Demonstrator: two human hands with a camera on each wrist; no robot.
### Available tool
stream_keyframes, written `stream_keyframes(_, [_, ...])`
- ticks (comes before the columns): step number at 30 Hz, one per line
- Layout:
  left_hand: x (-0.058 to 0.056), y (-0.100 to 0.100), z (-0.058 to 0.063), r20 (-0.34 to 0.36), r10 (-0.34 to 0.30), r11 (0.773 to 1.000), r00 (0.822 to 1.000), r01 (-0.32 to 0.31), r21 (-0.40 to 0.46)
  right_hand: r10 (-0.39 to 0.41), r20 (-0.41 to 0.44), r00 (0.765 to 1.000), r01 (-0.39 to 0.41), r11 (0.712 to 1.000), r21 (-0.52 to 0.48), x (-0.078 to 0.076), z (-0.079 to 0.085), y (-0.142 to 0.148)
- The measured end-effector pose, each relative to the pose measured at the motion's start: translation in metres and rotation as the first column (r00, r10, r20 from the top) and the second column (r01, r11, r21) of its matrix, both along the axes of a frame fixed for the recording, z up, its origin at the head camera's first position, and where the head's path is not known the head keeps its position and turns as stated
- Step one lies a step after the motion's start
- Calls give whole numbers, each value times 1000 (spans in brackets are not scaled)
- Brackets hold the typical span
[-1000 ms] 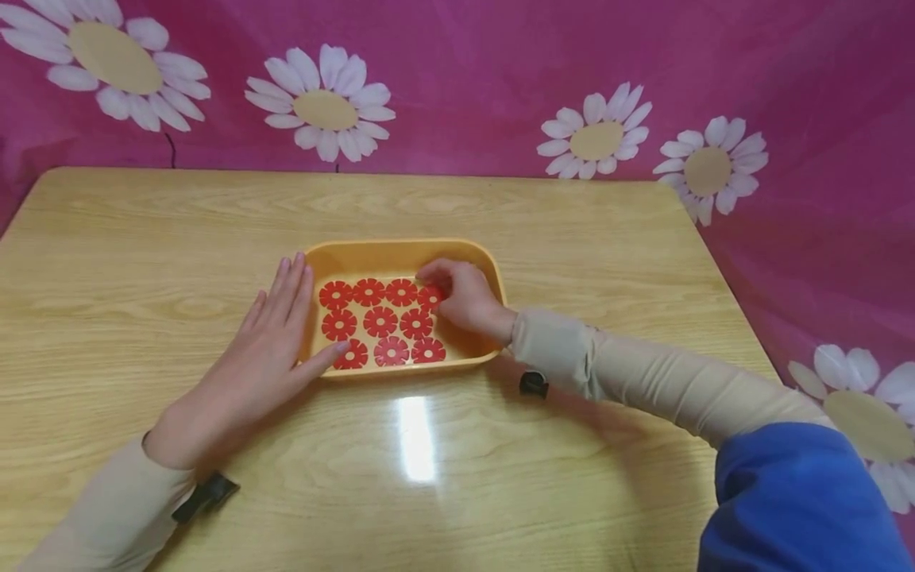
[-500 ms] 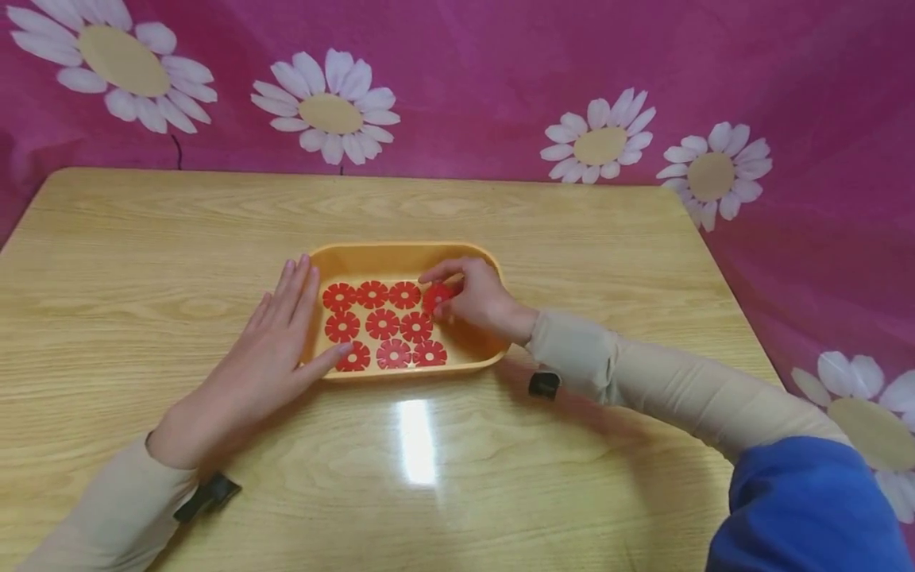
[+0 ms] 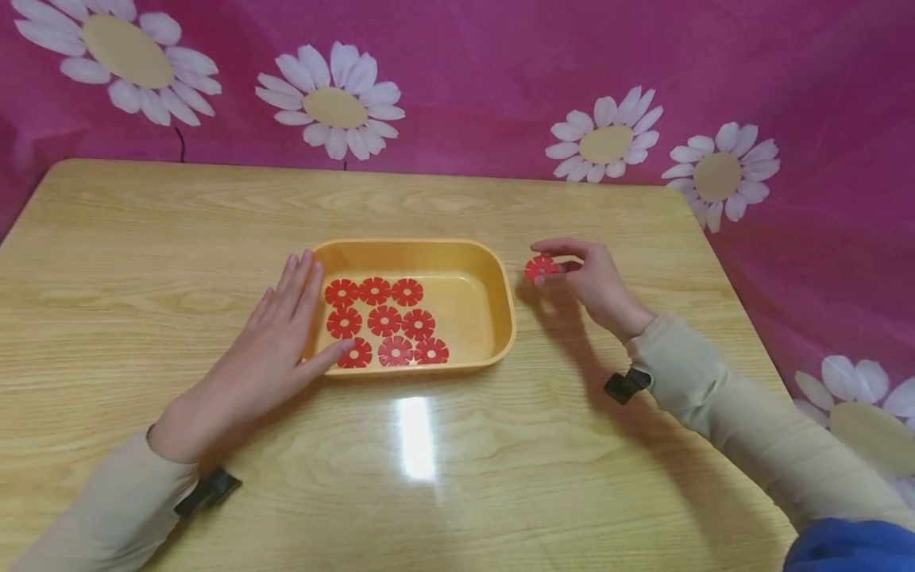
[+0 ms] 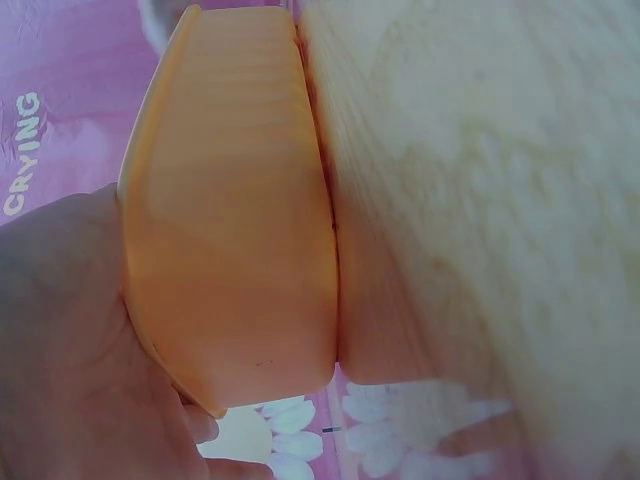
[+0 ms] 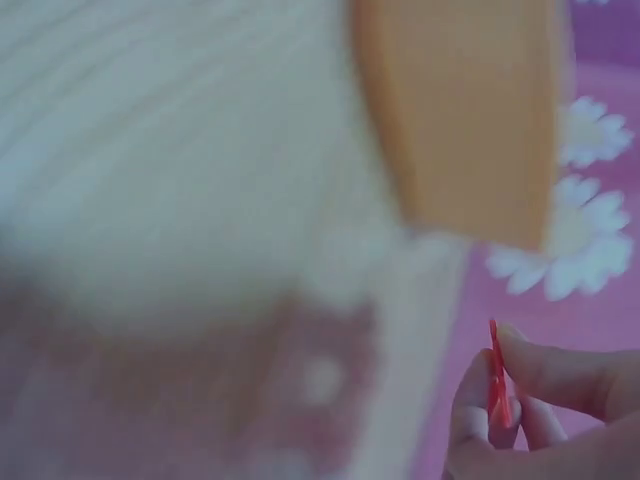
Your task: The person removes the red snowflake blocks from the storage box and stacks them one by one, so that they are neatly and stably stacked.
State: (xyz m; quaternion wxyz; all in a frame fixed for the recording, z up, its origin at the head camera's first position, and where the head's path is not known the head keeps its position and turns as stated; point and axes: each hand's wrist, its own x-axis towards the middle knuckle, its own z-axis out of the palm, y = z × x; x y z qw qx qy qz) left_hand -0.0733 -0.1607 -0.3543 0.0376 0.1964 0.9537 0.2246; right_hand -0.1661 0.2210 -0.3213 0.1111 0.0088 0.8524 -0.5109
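Note:
My right hand (image 3: 603, 287) pinches one red, notched, flower-shaped plastic interlocking disc (image 3: 539, 269) between thumb and fingers, to the right of the yellow tray (image 3: 468, 310). Seen edge-on in the right wrist view, the held disc (image 5: 499, 385) is thin. My left hand (image 3: 260, 349) lies with straight fingers along the tray's left rim, its thumb reaching over the front left corner. Inside the tray, several matching red discs (image 3: 384, 321) lie flat in three rows toward the left. The thumb partly covers one front disc (image 3: 357, 354). The left wrist view shows the tray's outer wall (image 4: 230, 210) beside the hand.
The tray stands on a wood-grain table (image 3: 500, 469), whose far edge meets a pink cloth (image 3: 465, 79) printed with white daisies. A bright light reflection (image 3: 416, 437) shows on the tabletop in front of the tray.
My right hand has lifted a red disc from the back row and carried it rightward out over the tray's right rim. My left hand has stayed at the left rim.

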Motion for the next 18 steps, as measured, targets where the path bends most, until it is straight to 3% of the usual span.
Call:
stream_keyframes(3, [0, 0, 0, 0, 2, 1000, 1000, -2, 0, -31, 97, 995, 23, 997, 79, 1, -11, 16])
stream_keyframes(5, [0, 0, -1, 1, 2, 1000, 1000, -2, 0, -48, 118, 992, 33, 992, 125, 0, -19, 23])
stream_keyframes(13, [-1, 0, -1, 0, 3, 1000, 1000, -3, 5, -25, -40, 999, 34, 972, 232, -1, -40, 29])
stream_keyframes(18, [-1, 0, -1, 9, 8, 1000, 1000, -8, 8, -7, -56, 998, 22, 964, 264, 0, -37, 27])
